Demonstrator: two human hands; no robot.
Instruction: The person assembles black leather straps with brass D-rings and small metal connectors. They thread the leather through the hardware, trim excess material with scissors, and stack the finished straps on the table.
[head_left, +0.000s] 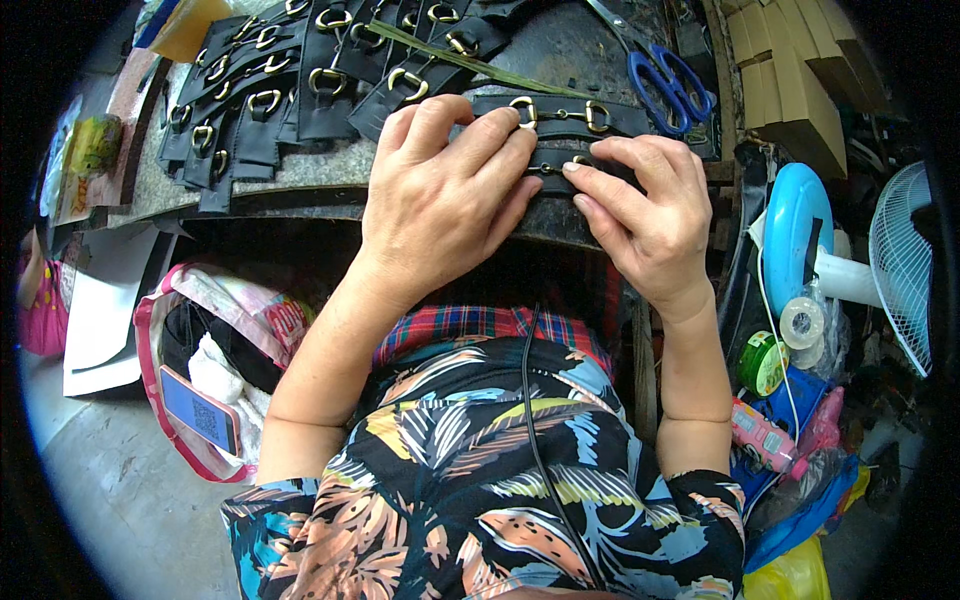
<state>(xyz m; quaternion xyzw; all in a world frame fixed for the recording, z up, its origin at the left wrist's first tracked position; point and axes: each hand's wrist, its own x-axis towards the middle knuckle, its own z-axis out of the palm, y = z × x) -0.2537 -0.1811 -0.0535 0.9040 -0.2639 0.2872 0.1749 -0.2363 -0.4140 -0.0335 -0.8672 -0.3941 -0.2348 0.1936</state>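
Black leather strap being pressed flat at the table's near edge.
The left hand is lying on it with fingers pressed together; the right hand's fingers are pressing beside the gold buckle. Holding it taut and aligned seems wise. More buckled straps are lying toward the far left corner, scissors far right.

A grey stone-topped workbench carries rows of black leather straps with gold buckles, spread left of the blue-handled scissors. Nearer the bench's front edge than the scissors lies one more buckled strap.
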